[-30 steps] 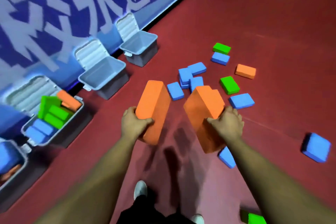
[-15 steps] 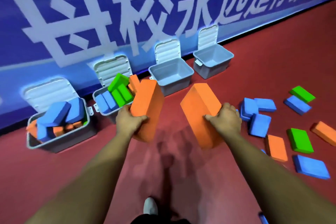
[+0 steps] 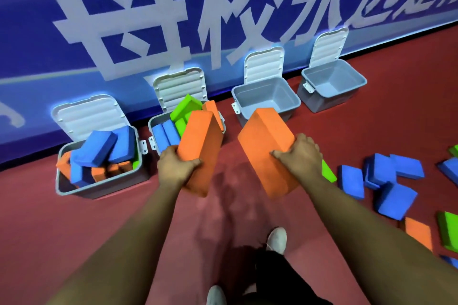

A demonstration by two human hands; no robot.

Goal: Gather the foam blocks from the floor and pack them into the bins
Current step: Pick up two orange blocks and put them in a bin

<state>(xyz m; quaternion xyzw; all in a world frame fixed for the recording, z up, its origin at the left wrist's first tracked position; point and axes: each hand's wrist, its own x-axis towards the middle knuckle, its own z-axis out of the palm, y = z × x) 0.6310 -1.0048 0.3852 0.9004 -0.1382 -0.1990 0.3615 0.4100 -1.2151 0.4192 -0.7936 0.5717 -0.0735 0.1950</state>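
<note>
Fingers point(image 3: 192, 163) of L hand point(image 3: 177, 168) curl round L block point(image 3: 200, 148), R hand's point(image 3: 301, 156) round R block point(image 3: 267, 146): 2 big orange ones, held up just short of the bins point(image 3: 262, 99). Loose blocks point(image 3: 394, 200) lie on floor point(image 3: 74, 230) at R: approx. 6 blue, 3 green, 1 orange, all left to gather. Farther, 4 bins by wall point(image 3: 124, 32): 2 part-filled, 2 bare. Prob. about half done.

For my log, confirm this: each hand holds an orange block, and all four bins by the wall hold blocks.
Wrong on the bins. The head view shows only the far-left bin and the second bin holding blocks; the third bin and the far-right bin are empty. The rest stands: the left hand holds the left orange block, the right hand the right orange block.
</note>
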